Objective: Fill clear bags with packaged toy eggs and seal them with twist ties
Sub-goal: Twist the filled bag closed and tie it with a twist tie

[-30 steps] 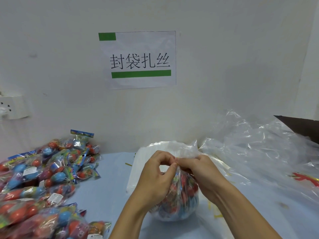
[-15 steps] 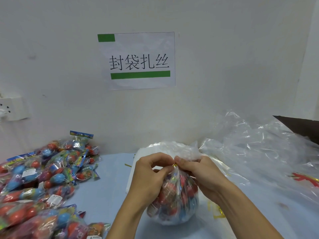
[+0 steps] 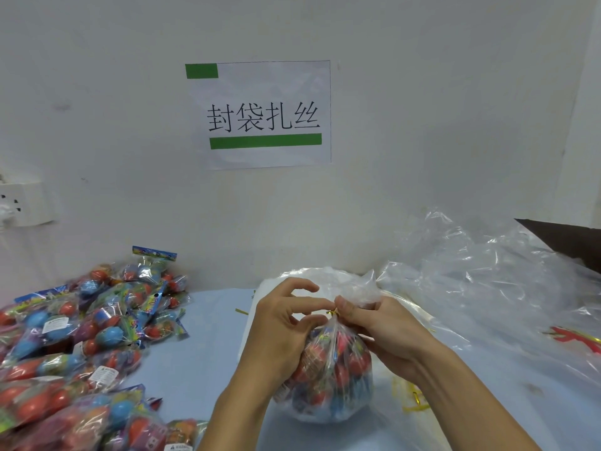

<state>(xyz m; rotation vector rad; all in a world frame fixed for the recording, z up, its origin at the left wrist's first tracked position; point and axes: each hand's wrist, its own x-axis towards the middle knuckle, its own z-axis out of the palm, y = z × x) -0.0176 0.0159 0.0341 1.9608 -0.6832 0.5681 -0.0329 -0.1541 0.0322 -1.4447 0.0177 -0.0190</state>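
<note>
A clear bag full of packaged toy eggs stands on the pale blue counter at about 6 o'clock, its neck gathered up into a crumpled tuft. A gold twist tie sits around that neck. The left hand rests against the bag's 9 o'clock side, its thumb and forefinger reaching toward the tie, fingers curled narrow; whether they actually pinch the tie I cannot tell. The right hand grips the neck from 3 o'clock, fingers closed around the gathered plastic just beside the tie.

At 8 o'clock lies a heap of loose egg packs, red and blue eggs in printed wrappers. A pile of empty clear bags spreads from 2 to 3 o'clock. Spare gold ties lie on the counter at 4 o'clock of the bag. On the wall at 12 o'clock hangs a paper sign, and a white socket is at 9 o'clock
</note>
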